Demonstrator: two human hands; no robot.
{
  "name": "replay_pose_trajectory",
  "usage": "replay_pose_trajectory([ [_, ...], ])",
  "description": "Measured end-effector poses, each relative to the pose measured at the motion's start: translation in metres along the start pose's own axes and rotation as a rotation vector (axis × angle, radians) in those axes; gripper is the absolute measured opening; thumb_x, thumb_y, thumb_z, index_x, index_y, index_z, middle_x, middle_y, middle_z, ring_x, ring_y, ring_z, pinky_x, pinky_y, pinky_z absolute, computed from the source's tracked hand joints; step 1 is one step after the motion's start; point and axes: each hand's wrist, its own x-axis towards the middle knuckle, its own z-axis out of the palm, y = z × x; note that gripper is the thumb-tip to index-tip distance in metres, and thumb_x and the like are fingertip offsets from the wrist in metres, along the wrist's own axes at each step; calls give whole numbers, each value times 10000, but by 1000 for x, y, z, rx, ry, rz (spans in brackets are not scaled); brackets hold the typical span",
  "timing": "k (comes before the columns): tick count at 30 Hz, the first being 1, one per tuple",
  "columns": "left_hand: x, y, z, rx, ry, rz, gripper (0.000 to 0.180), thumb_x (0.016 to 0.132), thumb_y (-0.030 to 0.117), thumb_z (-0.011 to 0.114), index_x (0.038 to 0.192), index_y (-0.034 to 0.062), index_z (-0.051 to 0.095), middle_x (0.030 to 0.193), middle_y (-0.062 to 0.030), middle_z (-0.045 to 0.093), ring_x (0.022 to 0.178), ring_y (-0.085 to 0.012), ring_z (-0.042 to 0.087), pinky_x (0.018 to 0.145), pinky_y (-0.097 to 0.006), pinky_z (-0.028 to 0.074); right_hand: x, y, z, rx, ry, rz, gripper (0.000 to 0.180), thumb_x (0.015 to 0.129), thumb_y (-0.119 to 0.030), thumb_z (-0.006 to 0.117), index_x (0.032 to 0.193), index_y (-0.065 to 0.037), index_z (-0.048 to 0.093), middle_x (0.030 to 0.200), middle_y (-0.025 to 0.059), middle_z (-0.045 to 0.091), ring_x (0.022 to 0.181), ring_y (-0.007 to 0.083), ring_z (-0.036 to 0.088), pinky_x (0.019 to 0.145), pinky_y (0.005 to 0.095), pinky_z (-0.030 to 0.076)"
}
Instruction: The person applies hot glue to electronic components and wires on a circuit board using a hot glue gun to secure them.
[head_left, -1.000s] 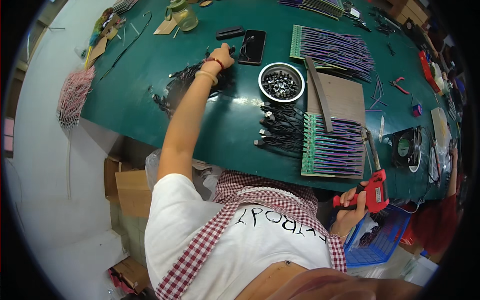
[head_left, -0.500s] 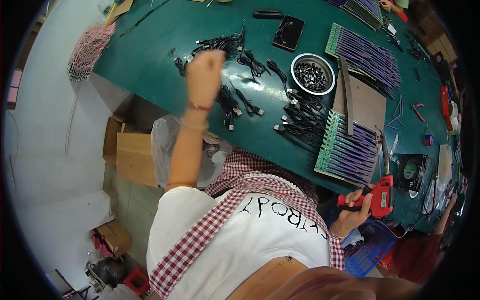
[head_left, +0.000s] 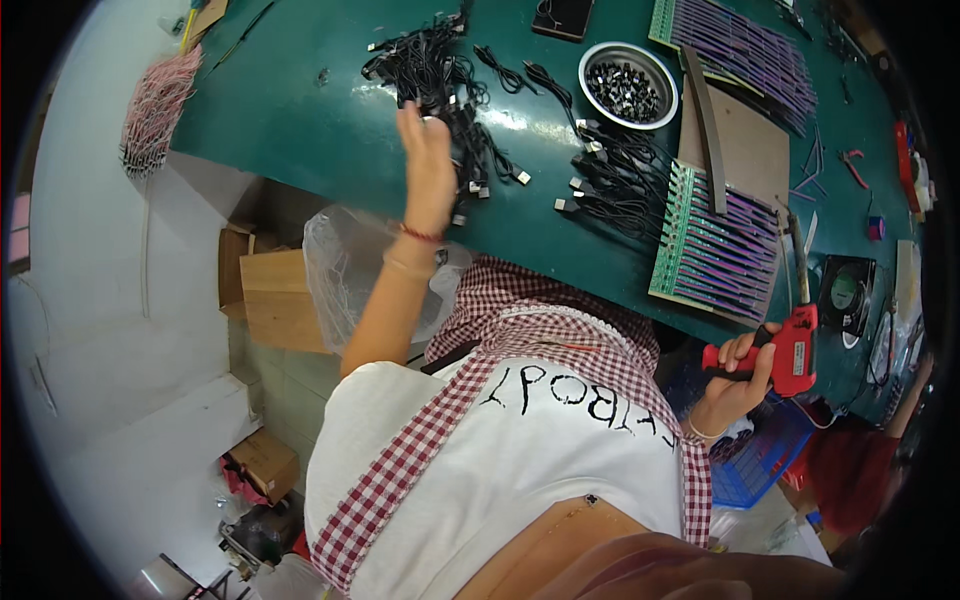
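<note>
My left hand (head_left: pixel 430 175) is at the near side of a pile of black USB cables (head_left: pixel 425 70), its fingers stretched out against the cables and a little blurred. More USB cables with their plugs lie just right of that hand. My right hand (head_left: pixel 738 385) grips a red soldering gun (head_left: pixel 797 352) by its handle, the tip pointing up over the table edge. Near its tip lies a green circuit board panel (head_left: pixel 672 235) with rows of purple-blue wires. Another cluster of black cables (head_left: pixel 620 185) runs up to that panel's left side.
A metal bowl (head_left: pixel 587 92) of small black parts stands beyond the cables. A grey curved strip (head_left: pixel 706 130) lies over brown cardboard (head_left: pixel 750 150). A second wired panel (head_left: pixel 735 45) is farther back. At right are a black fan (head_left: pixel 848 292) and pink-handled pliers (head_left: pixel 853 170).
The whole view has shifted. My left hand has gone from a curled shape over the cables to stretched fingers, and the loose cables at left are now bunched together. My right hand still holds the soldering gun.
</note>
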Motion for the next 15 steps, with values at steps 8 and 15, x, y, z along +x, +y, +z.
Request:
replay_pose_trajectory([
  [8,-17,74,-37,625,-344,610,470,705,-71,587,1143,98,586,1289,-122,469,1219,-327,422,1011,-406,365,3,0,-3,50,-9,4,263,952,-161,465,1159,2,462,688,78,502,510,101,416,507,248,391],
  [15,0,53,13,469,-492,930,232,659,89,721,881,130,669,1086,-19,595,1082,-247,523,907,-402,394,5,2,2,96,-38,33,274,953,-179,472,1157,4,467,689,74,514,495,99,428,499,250,393],
])
